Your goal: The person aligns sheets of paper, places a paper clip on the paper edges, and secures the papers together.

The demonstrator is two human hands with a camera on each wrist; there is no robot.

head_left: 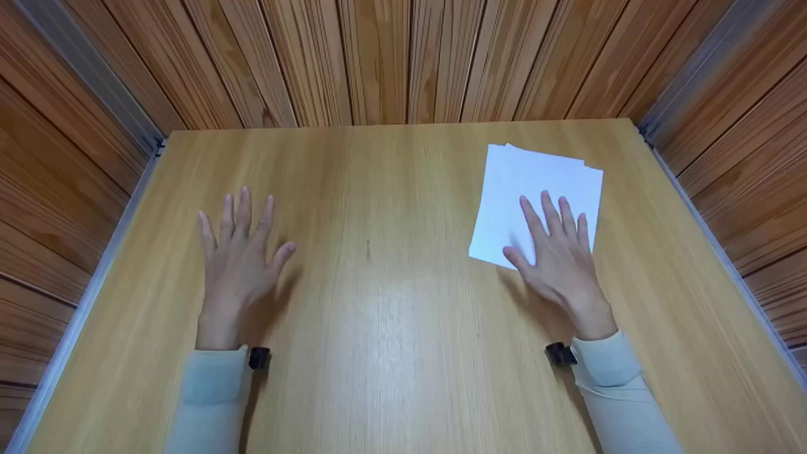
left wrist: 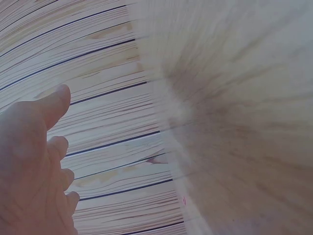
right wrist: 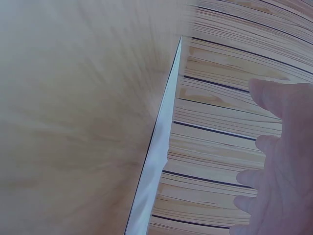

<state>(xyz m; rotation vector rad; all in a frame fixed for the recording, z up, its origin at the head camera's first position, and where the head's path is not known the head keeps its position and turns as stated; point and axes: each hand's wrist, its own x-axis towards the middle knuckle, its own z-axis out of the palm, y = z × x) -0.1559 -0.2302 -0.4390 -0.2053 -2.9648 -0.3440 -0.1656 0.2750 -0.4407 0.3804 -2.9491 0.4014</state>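
Observation:
White paper sheets (head_left: pixel 536 183), slightly fanned at their corners, lie on the right part of the table; in the right wrist view the paper (right wrist: pixel 155 161) shows as a thin pale strip. My right hand (head_left: pixel 561 261) is spread palm down over the lower right of the sheets, and the right wrist view shows a gap between this hand (right wrist: pixel 288 156) and the paper. On the left, my left hand (head_left: pixel 236 265) is spread palm down above bare wood, holding nothing. The left wrist view shows that hand (left wrist: pixel 34 156) apart from the tabletop.
The light wooden table (head_left: pixel 378 284) spans the space between both hands. Wooden plank walls (head_left: pixel 378 63) stand behind it and at both sides, with metal rails (head_left: pixel 94 296) along the side edges. A small black device (head_left: pixel 259 358) sits at the left wrist, another (head_left: pixel 560 354) at the right.

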